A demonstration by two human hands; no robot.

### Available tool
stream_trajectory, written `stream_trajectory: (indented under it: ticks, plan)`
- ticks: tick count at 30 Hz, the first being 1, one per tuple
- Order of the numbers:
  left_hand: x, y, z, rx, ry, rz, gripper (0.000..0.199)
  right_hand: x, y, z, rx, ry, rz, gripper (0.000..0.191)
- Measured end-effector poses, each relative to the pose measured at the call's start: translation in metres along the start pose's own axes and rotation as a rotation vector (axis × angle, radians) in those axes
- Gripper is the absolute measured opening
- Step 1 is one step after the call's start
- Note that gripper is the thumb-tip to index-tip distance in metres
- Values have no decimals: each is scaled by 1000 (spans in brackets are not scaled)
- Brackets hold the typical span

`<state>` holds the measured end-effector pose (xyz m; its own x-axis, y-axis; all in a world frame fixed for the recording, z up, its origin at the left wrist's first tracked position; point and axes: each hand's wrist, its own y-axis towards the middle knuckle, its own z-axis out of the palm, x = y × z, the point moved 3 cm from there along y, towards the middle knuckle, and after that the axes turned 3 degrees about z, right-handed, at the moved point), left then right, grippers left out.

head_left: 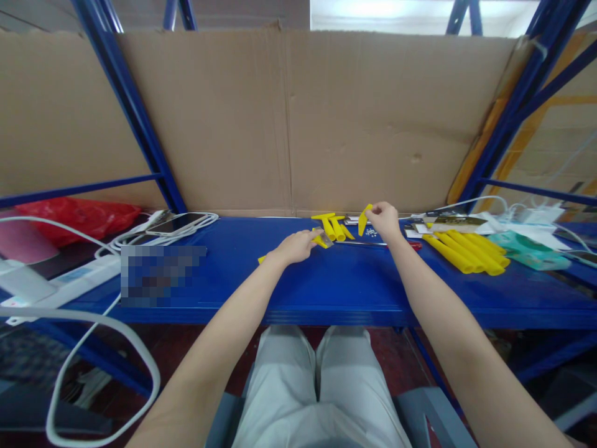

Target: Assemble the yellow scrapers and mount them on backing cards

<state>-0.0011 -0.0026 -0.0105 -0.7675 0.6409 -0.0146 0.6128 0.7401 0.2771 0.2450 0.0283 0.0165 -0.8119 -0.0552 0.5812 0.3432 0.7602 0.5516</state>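
My left hand (297,246) is closed around a yellow-handled scraper (321,241); a clear or metallic blade-like plate shows at its far end, and the handle's other end sticks out behind the wrist. Pinched in the fingertips of my right hand (383,219) is a flat yellow plastic piece (363,221), raised over the bench. Between the hands lie several yellow T-shaped parts (333,229). A little heap of tiny silvery bits, perhaps screws (370,233), sits below the right fingers. Under the right wrist is a screwdriver (415,246) with a red handle.
Several yellow tube handles (466,252) lie at right, beside a green plastic packet (532,249). On the left are a white power strip (69,283), coiled white cables (135,239) and a red bag (88,218). A cardboard wall (289,124) backs the blue bench (336,286).
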Motion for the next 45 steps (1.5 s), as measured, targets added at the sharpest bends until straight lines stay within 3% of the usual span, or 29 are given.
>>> stream_trajectory:
  ticks: [4,9,14,17,19,22,32,39,45]
  plan:
    - [0,0,0,0,1,-1,48,1,6,0,-134,335,3,15]
    - [0,0,1,15,1,-10,49,7,5,5,-114,666,152,12]
    - [0,-1,0,6,-5,-10,48,8,-3,10,-7,898,412,7]
    - [0,-1,0,5,-7,-11,48,5,-7,16,169,951,598,9]
    - [-1,-1,-1,6,-9,-8,48,5,-9,18,313,952,659,17]
    - [0,-1,0,8,-6,-4,48,3,-11,18,414,956,709,22]
    - [1,0,2,0,-4,-2,48,2,-11,23,530,613,587,15]
    - [-1,0,1,6,-8,-5,49,26,-26,30,636,865,566,13]
    - [-1,1,2,13,-50,-9,56,43,-40,37,594,992,548,22]
